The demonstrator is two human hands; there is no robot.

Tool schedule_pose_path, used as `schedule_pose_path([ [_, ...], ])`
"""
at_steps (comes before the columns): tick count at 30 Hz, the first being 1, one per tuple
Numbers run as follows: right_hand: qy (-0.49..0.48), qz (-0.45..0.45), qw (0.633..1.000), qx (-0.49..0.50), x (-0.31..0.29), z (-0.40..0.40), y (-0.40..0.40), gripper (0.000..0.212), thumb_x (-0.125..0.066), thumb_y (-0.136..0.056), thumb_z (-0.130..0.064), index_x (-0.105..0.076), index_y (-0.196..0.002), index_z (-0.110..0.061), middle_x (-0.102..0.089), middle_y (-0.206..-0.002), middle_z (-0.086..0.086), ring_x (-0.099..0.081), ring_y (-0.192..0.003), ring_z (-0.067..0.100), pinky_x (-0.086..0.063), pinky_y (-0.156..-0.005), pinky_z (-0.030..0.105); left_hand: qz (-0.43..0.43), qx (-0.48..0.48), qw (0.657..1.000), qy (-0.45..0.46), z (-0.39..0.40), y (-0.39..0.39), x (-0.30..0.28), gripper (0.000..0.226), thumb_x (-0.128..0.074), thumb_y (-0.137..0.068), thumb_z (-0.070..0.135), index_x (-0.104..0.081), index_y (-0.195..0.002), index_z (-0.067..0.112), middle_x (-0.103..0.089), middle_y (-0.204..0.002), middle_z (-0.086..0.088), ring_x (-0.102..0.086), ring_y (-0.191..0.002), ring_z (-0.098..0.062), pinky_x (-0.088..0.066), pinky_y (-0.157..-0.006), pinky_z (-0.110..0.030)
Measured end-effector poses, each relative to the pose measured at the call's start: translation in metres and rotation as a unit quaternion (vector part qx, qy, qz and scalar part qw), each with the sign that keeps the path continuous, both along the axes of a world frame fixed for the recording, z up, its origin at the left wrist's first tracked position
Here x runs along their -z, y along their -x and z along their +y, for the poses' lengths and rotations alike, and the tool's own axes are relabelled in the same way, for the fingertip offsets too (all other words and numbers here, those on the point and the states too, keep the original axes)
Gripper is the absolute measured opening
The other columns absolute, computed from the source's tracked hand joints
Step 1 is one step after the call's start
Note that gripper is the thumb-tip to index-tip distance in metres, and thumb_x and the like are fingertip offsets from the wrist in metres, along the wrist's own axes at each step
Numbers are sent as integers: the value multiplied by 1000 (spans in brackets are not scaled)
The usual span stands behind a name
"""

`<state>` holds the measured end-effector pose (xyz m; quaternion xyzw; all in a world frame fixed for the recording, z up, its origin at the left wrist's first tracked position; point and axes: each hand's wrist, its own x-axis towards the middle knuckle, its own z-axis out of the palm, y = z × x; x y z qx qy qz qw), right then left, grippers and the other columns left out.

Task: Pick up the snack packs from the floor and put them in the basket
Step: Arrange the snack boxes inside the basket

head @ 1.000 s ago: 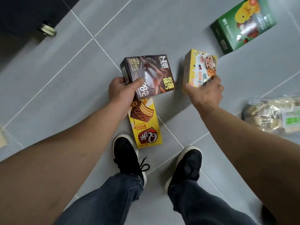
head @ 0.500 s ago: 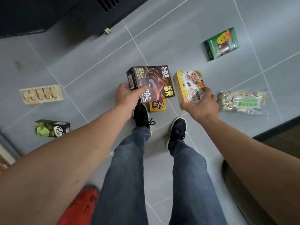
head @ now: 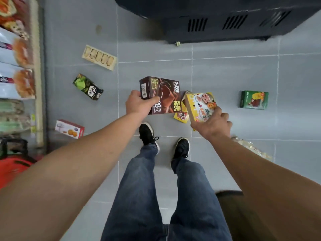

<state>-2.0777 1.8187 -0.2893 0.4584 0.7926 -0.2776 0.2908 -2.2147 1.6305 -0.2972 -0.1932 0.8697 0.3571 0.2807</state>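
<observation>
our left hand (head: 137,103) grips the brown box (head: 162,94) above the floor (head: 225,75), long axis left-right, face up; right hand (head: 212,125) fingers curled round the yellow box (head: 199,105), long axis tilted toward us

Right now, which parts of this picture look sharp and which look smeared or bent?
In the head view, the middle is sharpest: the brown box in the left hand and the yellow box in the right hand show readable print. The shelf packs and red basket at the left edge are smeared. The wide lens bows the floor tile lines. Lighting is soft, without glare.
</observation>
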Motion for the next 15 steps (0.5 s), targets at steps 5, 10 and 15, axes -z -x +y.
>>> schedule_pose_path([
  [5, 15, -6, 995, -101, -10, -57, 14, 95, -76, -67, -52, -28, -140, -15, -39, -130, 13, -38, -122, 36, -38, -96, 40, 8, -92, 996, 12, -81, -28, -16, 58, -77, -52, 57, -73, -98, 22, -75, -90, 6, -71, -82, -14, -54, -69, -26],
  [10, 10, -12, 979, -205, -12, -133, 13, 95, -76, -67, -49, -27, -140, -14, -37, -133, 13, -37, -123, 37, -39, -95, 42, 25, -217, 976, 3, -172, -75, -22, 58, -82, -55, 50, -65, -99, 16, -71, -95, 6, -68, -85, -13, -57, -77, -31],
  [15, 5, -12, 954, -301, -15, -232, -9, 93, -75, -66, -47, -28, -140, -15, -35, -136, 14, -33, -128, 39, -36, -102, 44, 37, -318, 947, 14, -276, -143, -22, 47, -85, -70, 37, -56, -102, 19, -63, -98, 4, -63, -89, -16, -48, -77, -27],
])
